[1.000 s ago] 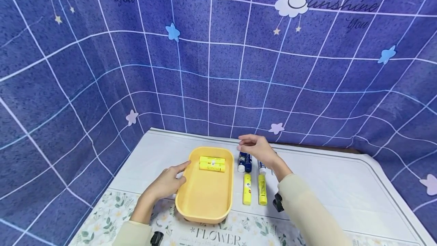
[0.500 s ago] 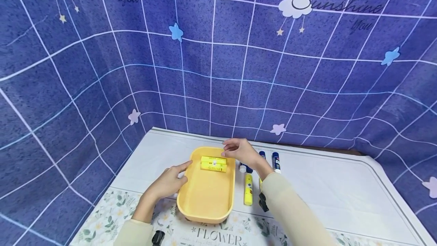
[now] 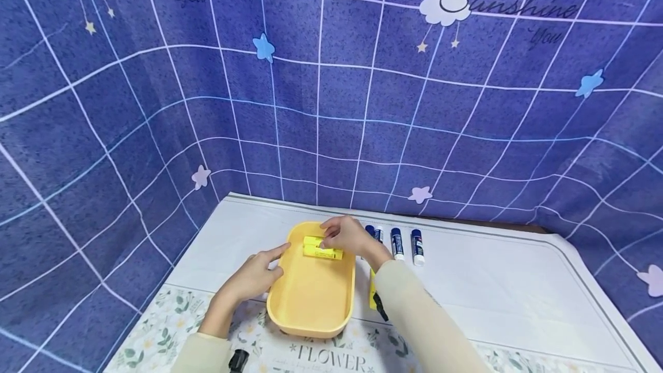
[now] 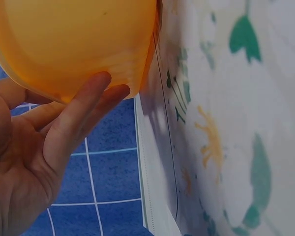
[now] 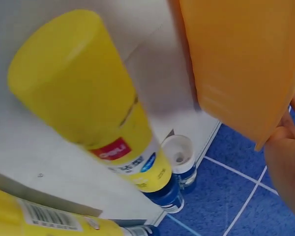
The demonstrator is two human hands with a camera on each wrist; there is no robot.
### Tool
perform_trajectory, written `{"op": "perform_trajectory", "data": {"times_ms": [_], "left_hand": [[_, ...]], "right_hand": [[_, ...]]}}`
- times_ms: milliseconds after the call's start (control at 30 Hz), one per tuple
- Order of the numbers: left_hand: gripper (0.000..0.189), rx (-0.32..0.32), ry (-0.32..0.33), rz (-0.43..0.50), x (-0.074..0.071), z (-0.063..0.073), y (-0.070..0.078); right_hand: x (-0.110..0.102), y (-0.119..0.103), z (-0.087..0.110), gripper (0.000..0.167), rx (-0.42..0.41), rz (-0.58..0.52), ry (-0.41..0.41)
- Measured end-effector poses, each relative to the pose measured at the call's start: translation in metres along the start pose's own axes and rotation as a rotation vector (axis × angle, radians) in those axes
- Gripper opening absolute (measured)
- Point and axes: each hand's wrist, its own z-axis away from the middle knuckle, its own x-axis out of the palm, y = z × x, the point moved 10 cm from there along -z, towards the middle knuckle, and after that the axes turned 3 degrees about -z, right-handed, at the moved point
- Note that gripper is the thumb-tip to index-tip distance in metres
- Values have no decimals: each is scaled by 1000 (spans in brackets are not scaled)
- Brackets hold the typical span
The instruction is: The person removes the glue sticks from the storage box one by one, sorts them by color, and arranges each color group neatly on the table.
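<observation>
My left hand (image 3: 255,276) holds the left side of a yellow plastic tray (image 3: 311,309). In the left wrist view, fingers (image 4: 81,110) lie against the tray's outer wall. My right hand (image 3: 349,235) reaches over the tray's far right rim and pinches the upper of two yellow glue sticks (image 3: 312,240) there. The lower glue stick (image 3: 321,254) lies beside it. In the right wrist view, my right hand (image 5: 287,162) shows only partly, its fingertips hidden behind the tray wall. Yellow glue sticks lie on the table right of the tray, one large in that view (image 5: 83,83).
Several blue-and-white glue sticks (image 3: 396,244) lie behind the yellow ones, beyond my right forearm. A white and floral cloth (image 3: 518,292) covers the table. A blue grid-patterned curtain (image 3: 331,102) hangs along the table's back edge.
My right hand has moved left from above the blue-and-white glue sticks, over the tray rim, to the yellow glue sticks inside. My left hand has stayed on the tray.
</observation>
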Motion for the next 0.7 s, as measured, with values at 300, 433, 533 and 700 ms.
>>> {"op": "perform_trajectory", "data": {"times_ms": [300, 433, 533, 700], "left_hand": [[59, -12, 12, -5, 1, -2, -5], [59, -7, 1, -2, 3, -3, -7], [59, 9, -10, -8, 5, -3, -5], [59, 13, 3, -25, 1, -3, -5]], "right_hand": [[14, -6, -4, 50, 10, 190, -47], [21, -5, -7, 50, 16, 199, -64], [26, -3, -8, 50, 23, 211, -71], [34, -2, -9, 50, 39, 232, -91]]}}
